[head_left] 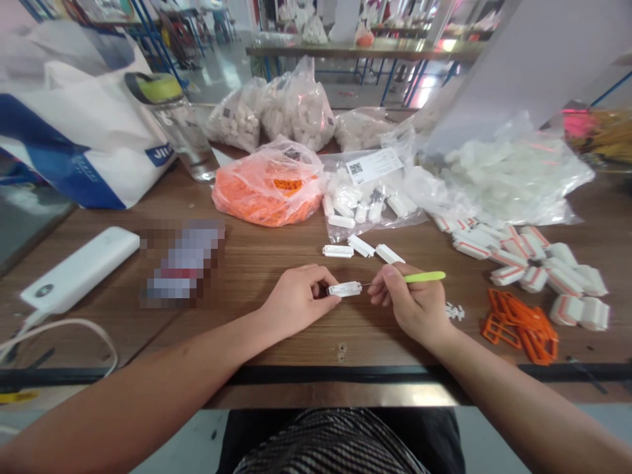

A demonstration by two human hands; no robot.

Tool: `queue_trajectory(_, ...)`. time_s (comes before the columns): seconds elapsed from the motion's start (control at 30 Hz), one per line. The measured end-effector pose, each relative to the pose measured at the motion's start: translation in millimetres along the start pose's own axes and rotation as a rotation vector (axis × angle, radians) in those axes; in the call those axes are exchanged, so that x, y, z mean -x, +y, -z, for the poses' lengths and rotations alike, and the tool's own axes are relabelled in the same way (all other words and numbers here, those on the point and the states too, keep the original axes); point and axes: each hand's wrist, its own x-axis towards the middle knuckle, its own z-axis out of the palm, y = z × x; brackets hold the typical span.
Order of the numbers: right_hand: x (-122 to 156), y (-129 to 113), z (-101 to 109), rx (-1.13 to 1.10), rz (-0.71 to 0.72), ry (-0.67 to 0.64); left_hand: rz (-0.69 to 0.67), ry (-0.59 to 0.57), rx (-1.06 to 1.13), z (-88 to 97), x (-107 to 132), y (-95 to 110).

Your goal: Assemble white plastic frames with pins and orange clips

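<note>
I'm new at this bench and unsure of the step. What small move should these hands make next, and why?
Probably ease the thin tip of the green-handled pick into the end of the white plastic piece: the left hand grips that piece steady, and the right hand holds the tip right at it.

This looks like a small-parts assembly workshop: the fingers (309, 280) work over a long wooden workbench (247, 263), with plastic bags of white parts (296, 108) just beyond them. Farther past the fingertips stand more benches on blue metal legs (365, 49).

The pixelated object (182, 263) cannot be identified.
</note>
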Motion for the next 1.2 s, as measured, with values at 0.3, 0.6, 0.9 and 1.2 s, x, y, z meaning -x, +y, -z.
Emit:
queue_trajectory(0.3, -2.5, -1.6, -1.6, 0.000, -0.016, -0.031, -0.001, 0.002, -0.001, -0.2, 0.0, -0.2)
queue_trajectory(0.6, -1.9, -5.8, 5.4, 0.321, 0.264, -0.142, 0.020, 0.011, 0.019, -0.6, 0.4, 2.4)
queue_trajectory(0.9, 1.5, 1.0, 2.8, 0.119, 0.109, -0.021, 0.011, 0.010, -0.009, -0.1, 0.4, 1.4)
queue_trajectory(1.2, 0.7, -0.9, 1.9, 0.069, 0.017, -0.069, 0.014, 0.002, -0.011, 0.4, 0.1, 2.0)
